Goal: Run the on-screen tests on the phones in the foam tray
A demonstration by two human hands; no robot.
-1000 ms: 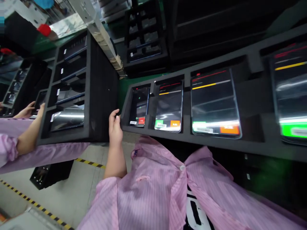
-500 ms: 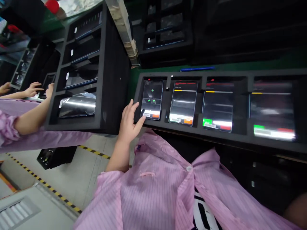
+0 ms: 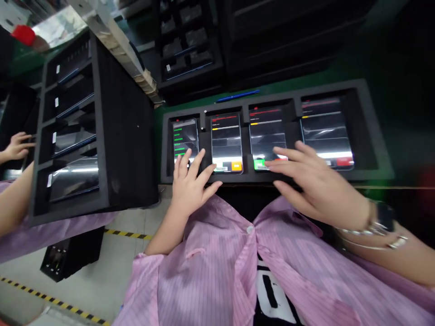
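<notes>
A black foam tray (image 3: 272,177) lies in front of me, with smartphones seated in its compartments, screens lit. My left hand (image 3: 192,183), fingers spread, is over the lower part of the leftmost phone (image 3: 185,136), which shows green lines of text. Beside it, the second phone (image 3: 226,145) has a yellow bar and an orange button. My right hand (image 3: 314,188) is open over the lower edge of the third phone (image 3: 267,138), fingertips by its green button; I cannot tell whether they touch. The fourth phone (image 3: 326,131) lies behind that hand, a red button showing.
A tall stack of black foam trays (image 3: 129,136) holding phones stands at my left. Behind my tray lie a blue pen (image 3: 238,95) and another phone-filled tray (image 3: 190,72). A taped post (image 3: 118,45) rises between them. A co-worker's hand (image 3: 18,147) is at far left.
My right hand has come into view over the third and fourth phones. My left hand has moved onto the leftmost phone, whose screen went from green arrows to green lines. The view has shifted.
</notes>
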